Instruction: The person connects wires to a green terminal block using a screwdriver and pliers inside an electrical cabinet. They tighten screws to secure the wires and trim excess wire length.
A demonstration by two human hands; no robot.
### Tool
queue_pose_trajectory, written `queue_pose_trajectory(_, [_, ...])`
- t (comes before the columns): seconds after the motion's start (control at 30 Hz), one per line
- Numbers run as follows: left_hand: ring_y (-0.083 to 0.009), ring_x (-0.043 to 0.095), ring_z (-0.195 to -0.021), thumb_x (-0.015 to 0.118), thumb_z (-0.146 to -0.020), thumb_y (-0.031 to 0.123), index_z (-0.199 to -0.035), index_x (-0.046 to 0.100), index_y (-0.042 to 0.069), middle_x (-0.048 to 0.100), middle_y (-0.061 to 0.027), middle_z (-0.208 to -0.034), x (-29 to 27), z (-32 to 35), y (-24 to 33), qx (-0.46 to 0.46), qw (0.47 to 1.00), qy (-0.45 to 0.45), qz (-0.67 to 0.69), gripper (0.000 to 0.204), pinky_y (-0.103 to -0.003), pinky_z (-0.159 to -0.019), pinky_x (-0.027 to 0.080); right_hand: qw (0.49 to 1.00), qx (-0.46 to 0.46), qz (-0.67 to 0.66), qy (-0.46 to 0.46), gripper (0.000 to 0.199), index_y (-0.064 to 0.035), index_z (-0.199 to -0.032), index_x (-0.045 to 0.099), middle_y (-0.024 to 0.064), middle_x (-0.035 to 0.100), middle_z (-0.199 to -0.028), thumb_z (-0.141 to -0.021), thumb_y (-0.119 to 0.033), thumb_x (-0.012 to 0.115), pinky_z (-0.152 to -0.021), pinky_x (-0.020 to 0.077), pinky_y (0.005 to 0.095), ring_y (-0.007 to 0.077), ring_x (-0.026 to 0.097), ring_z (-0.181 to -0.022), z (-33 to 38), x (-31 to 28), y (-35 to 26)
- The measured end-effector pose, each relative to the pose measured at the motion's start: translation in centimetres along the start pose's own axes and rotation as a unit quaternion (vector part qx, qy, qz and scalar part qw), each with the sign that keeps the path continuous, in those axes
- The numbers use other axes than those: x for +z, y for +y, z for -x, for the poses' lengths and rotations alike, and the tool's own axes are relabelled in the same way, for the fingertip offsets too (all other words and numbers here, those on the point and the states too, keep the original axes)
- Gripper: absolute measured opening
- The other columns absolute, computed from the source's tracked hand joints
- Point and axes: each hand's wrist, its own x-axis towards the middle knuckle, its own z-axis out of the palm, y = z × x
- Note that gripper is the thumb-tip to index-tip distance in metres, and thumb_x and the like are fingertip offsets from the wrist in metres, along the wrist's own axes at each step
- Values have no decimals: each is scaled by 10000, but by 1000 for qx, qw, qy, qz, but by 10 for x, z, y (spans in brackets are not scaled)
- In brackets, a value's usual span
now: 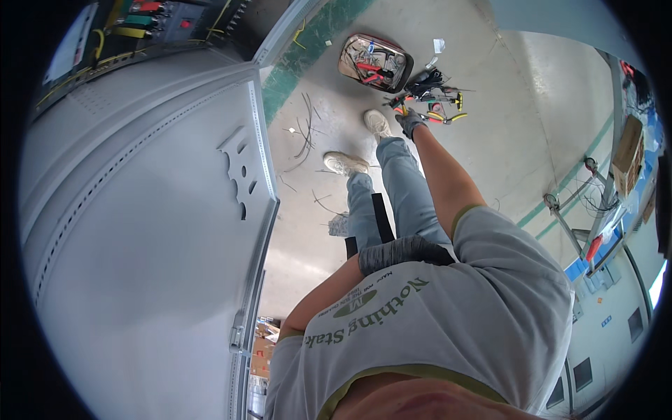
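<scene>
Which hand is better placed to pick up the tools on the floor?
Right. The right hand reaches down to the tools on the floor; the left hand rests up at the waist, far from them.

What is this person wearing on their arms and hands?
Both hands wear snug, dark grey knitted gloves: the right hand and the left hand. The forearms are bare between glove cuff and sleeve. The sleeves are short, light grey, edged with an olive-green band, part of a loose grey T-shirt with green lettering and an oval green badge on the front. No watch or jewellery shows.
</scene>
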Motion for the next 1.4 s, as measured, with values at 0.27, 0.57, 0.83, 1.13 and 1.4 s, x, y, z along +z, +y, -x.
queue_pose_trajectory(0.27, [-196, 674, -876, 576, -945, 177, -1068, 645, 43, 702, -86, -966, -47, -3, -36, -58, 995, 78, -29, 195, -327, -802, 520, 999, -45, 3, 13, 720, -12, -1249, 371, 159, 581, -1046, -803, -479, 690, -793, 434, 393, 265, 539, -919, -121, 15, -14])
queue_pose_trajectory(0.57, [-193, 674, -794, 556, -929, 212, -1033, 658, 40, 687, -93, -832, -53, 19, -50, -117, 938, 277, -173, 226, -332, -755, 526, 919, -180, 347, -47, 539, -60, -1341, 496, 186, 639, -1177, -893, -335, 615, -898, 509, 411, 313, 609, -1120, 21, -32, -62])
queue_pose_trajectory(0.83, [-274, 658, -734, 462, -974, 301, -1061, 640, 75, 663, -127, -811, -26, 91, 8, -111, 832, 463, -285, 300, -381, -706, 519, 799, -213, 9, -563, 440, -92, -1244, 587, 38, 649, -1026, -970, -430, 527, -784, 494, 284, 115, 594, -934, 314, -127, -118])
queue_pose_trajectory(1.13, [-298, 646, -878, 493, -980, 329, -1082, 625, 80, 641, -146, -1061, 94, 167, 102, 28, 651, 579, -491, 300, -380, -806, 507, 598, -715, 215, -291, 223, -60, -1084, 605, 79, 606, -839, -871, -106, 650, -697, 476, 323, 184, 556, -729, 511, -151, -185])
queue_pose_trajectory(1.4, [-182, 613, -835, 617, -905, 83, -1095, 631, 61, 619, -65, -971, 193, 263, 93, 412, 256, 806, -340, 191, -294, -774, 496, 703, -653, 39, -281, 218, -55, -1028, 666, 19, 625, -783, -881, -215, 688, -592, 442, 245, 88, 546, -654, 693, -84, -285])
